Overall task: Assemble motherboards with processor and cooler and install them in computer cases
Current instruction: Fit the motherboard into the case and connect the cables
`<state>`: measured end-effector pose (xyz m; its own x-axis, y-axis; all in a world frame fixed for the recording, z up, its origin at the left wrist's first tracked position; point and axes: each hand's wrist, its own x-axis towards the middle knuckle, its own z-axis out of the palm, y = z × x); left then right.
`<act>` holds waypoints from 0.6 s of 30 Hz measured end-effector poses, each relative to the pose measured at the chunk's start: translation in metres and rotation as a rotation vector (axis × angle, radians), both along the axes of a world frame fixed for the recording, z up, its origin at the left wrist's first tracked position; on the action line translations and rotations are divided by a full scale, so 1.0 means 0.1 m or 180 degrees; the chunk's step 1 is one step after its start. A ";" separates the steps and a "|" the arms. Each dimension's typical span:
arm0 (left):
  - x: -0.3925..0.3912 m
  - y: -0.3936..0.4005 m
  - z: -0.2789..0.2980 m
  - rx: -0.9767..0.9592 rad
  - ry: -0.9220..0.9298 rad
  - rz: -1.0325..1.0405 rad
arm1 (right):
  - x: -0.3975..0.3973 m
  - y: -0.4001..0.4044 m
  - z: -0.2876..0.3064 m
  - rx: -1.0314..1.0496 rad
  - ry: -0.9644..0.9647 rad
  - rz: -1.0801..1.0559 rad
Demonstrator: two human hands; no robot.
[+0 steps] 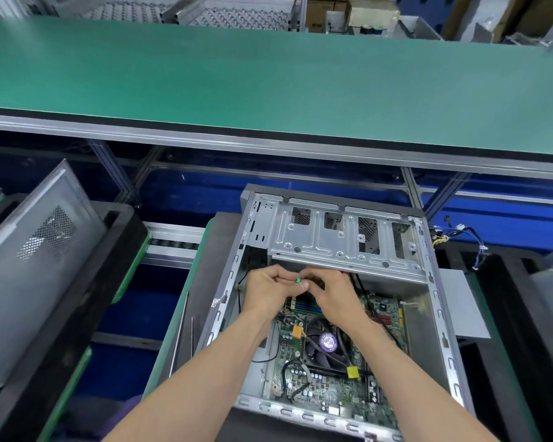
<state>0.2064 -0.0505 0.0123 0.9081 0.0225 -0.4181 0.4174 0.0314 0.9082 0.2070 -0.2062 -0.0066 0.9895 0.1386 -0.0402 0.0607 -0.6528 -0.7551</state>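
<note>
An open grey computer case [441, 327] lies on its side in front of me. Inside it sits a green motherboard [326, 387] with a black cooler fan [324, 344] bearing a purple label. Both hands meet just below the metal drive cage [342, 240]. My left hand [268, 290] and my right hand [332, 293] together pinch a small green connector [298, 281] between their fingertips. Black cables run from under my hands toward the board. A yellow connector [351, 372] lies by the cooler.
A long green conveyor shelf [268, 78] spans the view above the case. Another grey case [35, 266] stands tilted at the left on a black tray. Loose coloured wires [460, 237] hang at the right. A thin metal rod [180, 333] lies left of the case.
</note>
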 end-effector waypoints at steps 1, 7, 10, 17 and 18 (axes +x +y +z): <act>0.00 0.00 0.01 0.0009 0.0015 0.0014 | 0.00 0.00 0.00 0.0002 -0.0001 -0.0005; 0.03 0.02 -0.04 0.0098 0.0263 0.0261 | 0.01 0.03 0.00 0.0013 0.0008 -0.0170; 0.04 0.04 -0.10 0.0193 0.0353 0.0338 | 0.00 0.05 0.03 -0.0049 -0.0039 -0.0126; 0.03 0.09 -0.24 0.1748 0.0461 0.0141 | 0.04 0.08 -0.02 -0.0638 0.0087 -0.0129; 0.02 0.08 -0.25 0.1814 0.0431 -0.0021 | 0.05 0.08 -0.03 -0.0755 0.0088 -0.0067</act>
<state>0.2089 -0.0422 -0.0124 0.8483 0.2722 -0.4542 0.5295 -0.4494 0.7195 0.2124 -0.1977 -0.0091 0.9902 0.1013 -0.0963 0.0266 -0.8130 -0.5816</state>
